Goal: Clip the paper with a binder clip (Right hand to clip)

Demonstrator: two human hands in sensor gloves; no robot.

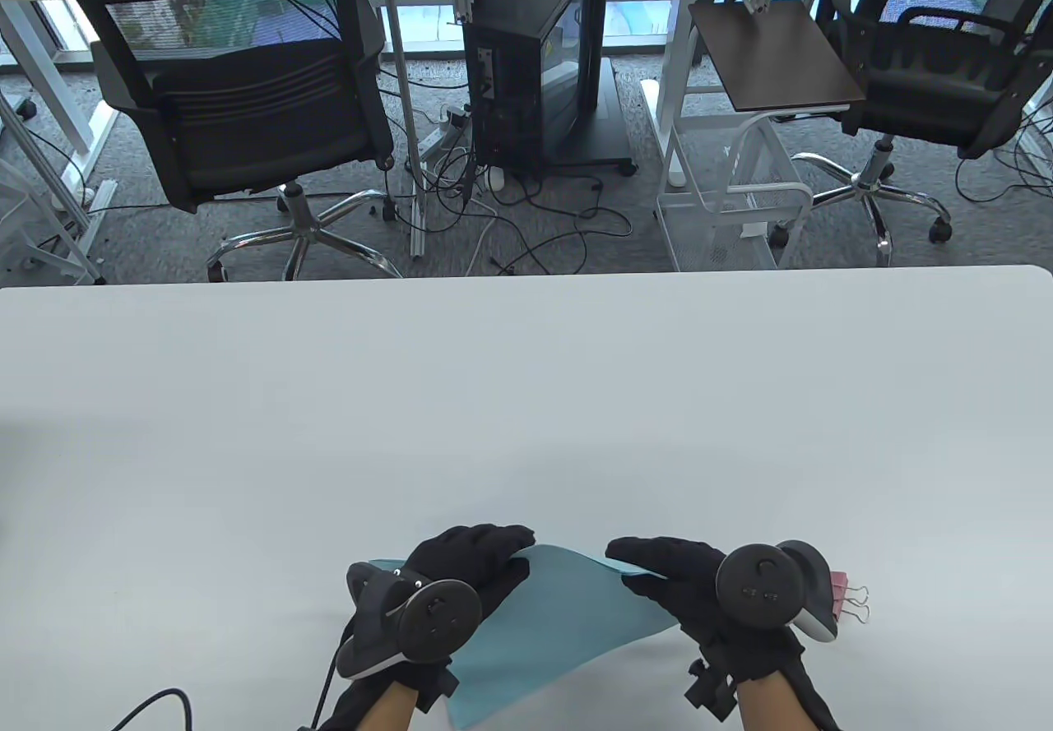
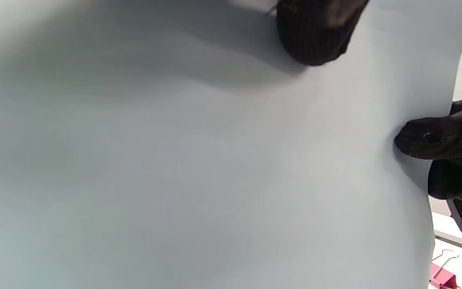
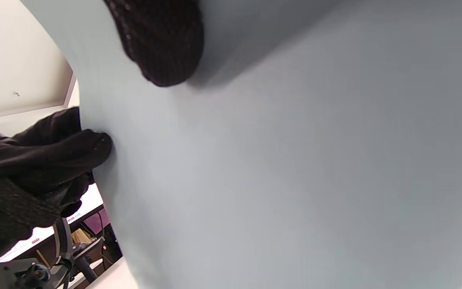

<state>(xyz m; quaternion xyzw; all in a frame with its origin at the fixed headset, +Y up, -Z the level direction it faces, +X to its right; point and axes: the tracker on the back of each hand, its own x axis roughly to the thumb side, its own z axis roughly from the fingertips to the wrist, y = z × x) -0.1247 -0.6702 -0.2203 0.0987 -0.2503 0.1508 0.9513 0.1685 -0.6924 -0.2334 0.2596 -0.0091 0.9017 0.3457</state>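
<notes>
A sheet of blue paper [image 1: 568, 608] is held up off the table's near edge between both hands and bows a little. My left hand [image 1: 498, 554] grips its left edge and my right hand [image 1: 637, 568] grips its right edge. A pink binder clip [image 1: 847, 595] with wire handles lies on the table just right of my right hand, untouched. In the left wrist view the paper [image 2: 215, 160] fills the frame, with a left fingertip [image 2: 315, 36] on it and the clip [image 2: 441, 277] at the bottom right. In the right wrist view a right fingertip [image 3: 159, 48] presses the paper [image 3: 295, 168].
The white table [image 1: 526, 402] stretches far ahead of the hands. Beyond its far edge stand office chairs [image 1: 247, 98], a computer tower [image 1: 526, 81] and a white cart [image 1: 740, 188]. A black cable [image 1: 156, 702] runs from the left glove.
</notes>
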